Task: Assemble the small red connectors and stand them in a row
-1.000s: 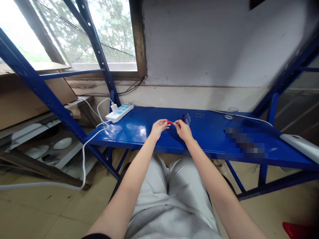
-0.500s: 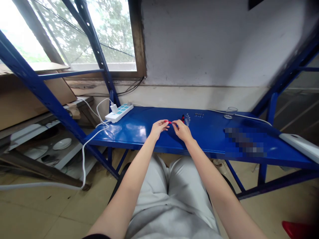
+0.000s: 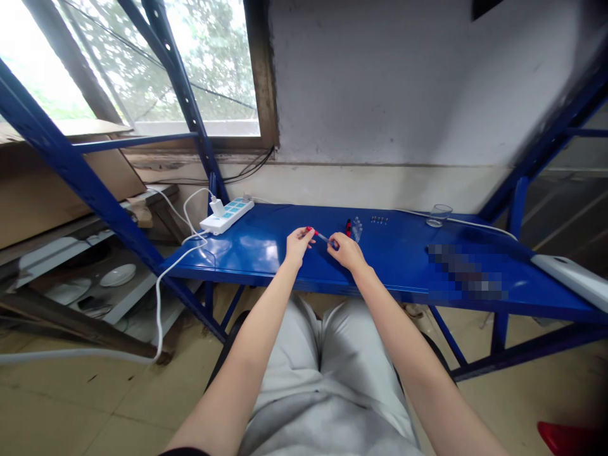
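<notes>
A slim pen-like piece spans the gap between my two hands, red at its left end and clear along the rest. My left hand (image 3: 300,242) pinches the small red part (image 3: 310,229) between thumb and fingers. Closed around the other end of the clear tube (image 3: 322,237) is my right hand (image 3: 346,249). Whether tube and red part are joined, I cannot tell. Just beyond my right hand lie small red and black pieces (image 3: 348,227) and several clear pieces (image 3: 357,228). Several tiny metal-looking pieces (image 3: 379,220) sit in a row farther right.
The blue table (image 3: 247,250) runs along the wall. A white power strip (image 3: 227,216) with a plug stands at its left end. Toward the right are a clear glass (image 3: 439,216), a blurred-out dark object (image 3: 465,269) and a white object (image 3: 572,278) at the edge.
My left hand has tilted and shifted slightly left, with the red part turned upward. The hands are a little farther apart, and more of the clear tube shows between them.
</notes>
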`<action>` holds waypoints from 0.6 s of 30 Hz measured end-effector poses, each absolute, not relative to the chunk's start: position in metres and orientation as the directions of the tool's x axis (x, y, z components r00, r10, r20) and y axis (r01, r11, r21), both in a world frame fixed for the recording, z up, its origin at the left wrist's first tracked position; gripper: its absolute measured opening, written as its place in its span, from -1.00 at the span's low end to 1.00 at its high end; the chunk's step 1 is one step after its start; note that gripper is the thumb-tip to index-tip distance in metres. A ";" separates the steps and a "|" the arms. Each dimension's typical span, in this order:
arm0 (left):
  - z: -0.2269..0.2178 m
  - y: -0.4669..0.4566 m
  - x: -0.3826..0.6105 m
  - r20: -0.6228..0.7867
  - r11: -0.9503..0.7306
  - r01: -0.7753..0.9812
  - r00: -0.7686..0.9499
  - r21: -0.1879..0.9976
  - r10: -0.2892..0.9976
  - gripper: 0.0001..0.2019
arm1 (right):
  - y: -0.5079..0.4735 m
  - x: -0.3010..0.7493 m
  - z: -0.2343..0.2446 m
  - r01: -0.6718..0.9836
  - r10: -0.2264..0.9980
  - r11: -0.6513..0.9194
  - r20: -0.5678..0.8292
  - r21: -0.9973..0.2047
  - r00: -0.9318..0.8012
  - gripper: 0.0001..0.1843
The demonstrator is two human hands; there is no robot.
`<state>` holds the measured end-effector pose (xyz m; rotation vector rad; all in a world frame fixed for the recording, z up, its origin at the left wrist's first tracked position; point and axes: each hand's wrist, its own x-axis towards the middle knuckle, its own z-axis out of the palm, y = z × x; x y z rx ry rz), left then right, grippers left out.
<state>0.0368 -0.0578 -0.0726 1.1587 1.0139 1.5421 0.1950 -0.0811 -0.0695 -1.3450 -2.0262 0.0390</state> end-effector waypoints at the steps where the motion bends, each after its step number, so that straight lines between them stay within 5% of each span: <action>1: -0.073 -0.057 0.036 0.217 -0.243 -0.180 -0.153 0.953 0.964 -0.70 | -0.080 0.195 -0.070 0.795 0.825 0.457 0.524 -0.398 -0.212 -0.87; 8: -0.079 -0.053 0.041 0.305 -0.302 0.039 -0.119 0.952 0.945 -0.72 | -0.078 0.197 -0.070 0.737 0.840 0.428 0.530 -0.523 -0.111 -0.87; 12: -0.079 -0.054 0.048 0.431 -0.428 0.297 0.058 0.853 0.900 -0.79 | -0.081 0.202 -0.065 0.789 0.877 0.277 0.480 -0.548 0.025 -0.88; 18: -0.065 -0.056 0.071 0.466 -0.528 0.454 0.250 0.717 0.849 -0.79 | -0.092 0.233 -0.060 0.822 0.927 0.118 0.359 -0.558 0.111 -0.88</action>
